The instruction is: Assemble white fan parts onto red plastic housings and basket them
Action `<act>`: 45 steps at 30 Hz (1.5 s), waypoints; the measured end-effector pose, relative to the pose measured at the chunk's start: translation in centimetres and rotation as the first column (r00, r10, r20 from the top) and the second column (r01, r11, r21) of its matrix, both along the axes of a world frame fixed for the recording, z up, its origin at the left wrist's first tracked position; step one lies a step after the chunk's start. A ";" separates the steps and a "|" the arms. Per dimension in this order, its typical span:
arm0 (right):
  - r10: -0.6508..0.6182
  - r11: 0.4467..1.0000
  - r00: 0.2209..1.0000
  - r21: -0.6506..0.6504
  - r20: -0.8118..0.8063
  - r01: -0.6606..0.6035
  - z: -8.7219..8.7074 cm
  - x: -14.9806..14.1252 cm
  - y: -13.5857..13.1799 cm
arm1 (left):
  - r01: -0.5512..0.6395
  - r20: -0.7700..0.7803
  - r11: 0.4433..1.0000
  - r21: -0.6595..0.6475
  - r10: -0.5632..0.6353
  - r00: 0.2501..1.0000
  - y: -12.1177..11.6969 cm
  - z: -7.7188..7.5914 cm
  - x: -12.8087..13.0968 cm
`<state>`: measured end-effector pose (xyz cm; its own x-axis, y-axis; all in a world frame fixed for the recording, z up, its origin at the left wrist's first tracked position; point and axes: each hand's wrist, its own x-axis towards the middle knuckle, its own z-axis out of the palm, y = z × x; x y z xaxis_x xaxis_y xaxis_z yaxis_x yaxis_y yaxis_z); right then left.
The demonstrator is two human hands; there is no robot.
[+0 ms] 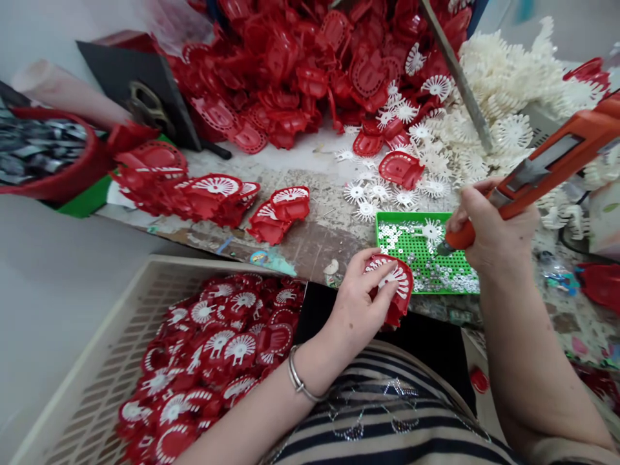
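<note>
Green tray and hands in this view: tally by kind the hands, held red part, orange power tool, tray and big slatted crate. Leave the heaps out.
Hands: 2 (left hand, right hand)
Held red part: 1
Orange power tool: 1
Green tray: 1
Slatted crate: 1
Total: 6

Workshop, worn bench [314, 248], heaped red parts [285, 61]

The left hand [361, 300] is curled, palm down, fingers bent inward. The right hand [501, 229] is raised, clenched, its forearm angled up.
</note>
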<state>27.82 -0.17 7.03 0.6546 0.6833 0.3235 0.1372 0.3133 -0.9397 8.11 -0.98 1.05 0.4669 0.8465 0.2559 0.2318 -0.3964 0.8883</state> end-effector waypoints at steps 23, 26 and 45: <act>0.322 0.947 0.938 0.056 -0.129 -0.317 3.7 -7.9 -0.3 | 0.076 0.031 0.997 0.017 -0.077 0.997 0.3 -0.4 -0.2; 0.309 0.951 0.944 0.049 -0.117 -0.306 3.6 -8.0 -0.3 | 0.075 0.037 0.997 0.009 -0.075 0.996 0.3 -0.3 -0.1; 0.249 0.967 0.966 0.041 0.072 -0.252 2.8 -9.0 -0.7 | 0.061 0.066 0.998 -0.003 -0.061 0.996 0.3 -0.1 0.1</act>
<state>18.85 -0.86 9.84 0.4409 0.8045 0.3980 0.1096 0.3918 -0.9135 8.20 -0.70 0.98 0.4998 0.8185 0.2834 0.1482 -0.4031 0.9031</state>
